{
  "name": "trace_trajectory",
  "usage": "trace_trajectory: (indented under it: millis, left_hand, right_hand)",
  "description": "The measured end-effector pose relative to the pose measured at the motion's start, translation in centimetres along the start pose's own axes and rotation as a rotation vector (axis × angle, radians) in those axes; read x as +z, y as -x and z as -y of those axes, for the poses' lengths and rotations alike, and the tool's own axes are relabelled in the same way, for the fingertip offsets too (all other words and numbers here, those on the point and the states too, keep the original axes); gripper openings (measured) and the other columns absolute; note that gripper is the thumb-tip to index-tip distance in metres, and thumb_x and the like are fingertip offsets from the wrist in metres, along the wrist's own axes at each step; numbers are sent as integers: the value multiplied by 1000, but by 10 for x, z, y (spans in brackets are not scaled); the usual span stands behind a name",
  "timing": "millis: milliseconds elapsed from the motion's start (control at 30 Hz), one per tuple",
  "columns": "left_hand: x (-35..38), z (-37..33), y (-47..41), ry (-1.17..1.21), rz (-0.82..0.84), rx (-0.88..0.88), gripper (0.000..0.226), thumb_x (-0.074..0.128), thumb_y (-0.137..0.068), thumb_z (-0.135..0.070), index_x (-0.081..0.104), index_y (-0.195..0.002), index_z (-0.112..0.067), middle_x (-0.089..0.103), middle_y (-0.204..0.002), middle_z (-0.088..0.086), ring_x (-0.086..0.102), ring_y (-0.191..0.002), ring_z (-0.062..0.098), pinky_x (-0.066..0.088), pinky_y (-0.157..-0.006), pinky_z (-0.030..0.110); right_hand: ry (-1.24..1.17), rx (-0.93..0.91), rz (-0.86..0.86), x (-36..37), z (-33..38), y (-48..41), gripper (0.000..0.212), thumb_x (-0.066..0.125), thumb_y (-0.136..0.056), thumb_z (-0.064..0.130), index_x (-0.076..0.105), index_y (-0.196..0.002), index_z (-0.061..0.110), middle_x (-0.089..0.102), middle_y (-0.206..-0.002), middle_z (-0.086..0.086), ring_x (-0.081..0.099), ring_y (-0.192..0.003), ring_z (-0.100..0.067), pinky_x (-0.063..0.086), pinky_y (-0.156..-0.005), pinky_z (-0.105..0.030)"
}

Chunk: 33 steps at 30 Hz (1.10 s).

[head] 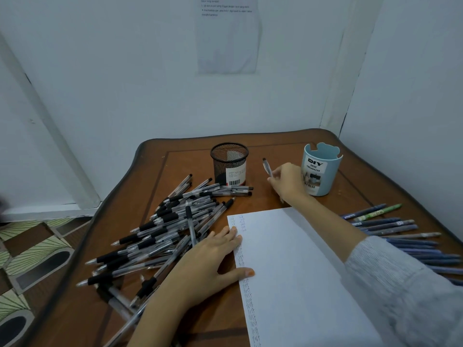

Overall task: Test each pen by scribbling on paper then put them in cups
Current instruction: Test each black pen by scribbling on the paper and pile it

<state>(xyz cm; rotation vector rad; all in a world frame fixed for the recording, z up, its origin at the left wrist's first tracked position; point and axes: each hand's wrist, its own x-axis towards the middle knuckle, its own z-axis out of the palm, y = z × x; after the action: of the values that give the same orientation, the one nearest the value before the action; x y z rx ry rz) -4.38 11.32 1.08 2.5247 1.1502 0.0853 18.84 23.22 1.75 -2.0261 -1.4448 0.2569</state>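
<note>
The left hand (pixel 210 256) lies flat, grip open, on the paper (pixel 300 271)'s left edge, beside a column of "test" scribbles that suggests many pens tried. Black pens (pixel 162 234) piled left and blue pens (pixel 400 234) right lie on the counter (pixel 175 166). Beyond, the right hand (pixel 288 182)'s grip pinches one pen (pixel 267 168) between mesh cup (pixel 229 164) and blue cup (pixel 323 169); no pens show in either, so most seemingly remains.

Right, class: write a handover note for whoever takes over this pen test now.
Left hand: open, flat on the paper, left edge.
Right hand: pinches a clear pen between the black mesh cup and the blue organizer cup.
Done: a column of "test" scribbles on the paper; no pens stick out of either cup.
Left: cup this pen; the black pen pile and the blue pens lie on the table.
</note>
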Motion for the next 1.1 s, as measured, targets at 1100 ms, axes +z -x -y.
trace_trajectory:
  millis: [1100]
  left_hand:
    - [-2,-2,2,-5,2,-13,79,44,-87,-66,16,-152,-30,4,-159,-15,4,-144,-1,9,-114,20]
  right_hand:
    - [-1264,114,-55,-41,25,57,6,51,-99,19,54,-100,13,67,-80,-1,66,-79,-14,55,-73,-25]
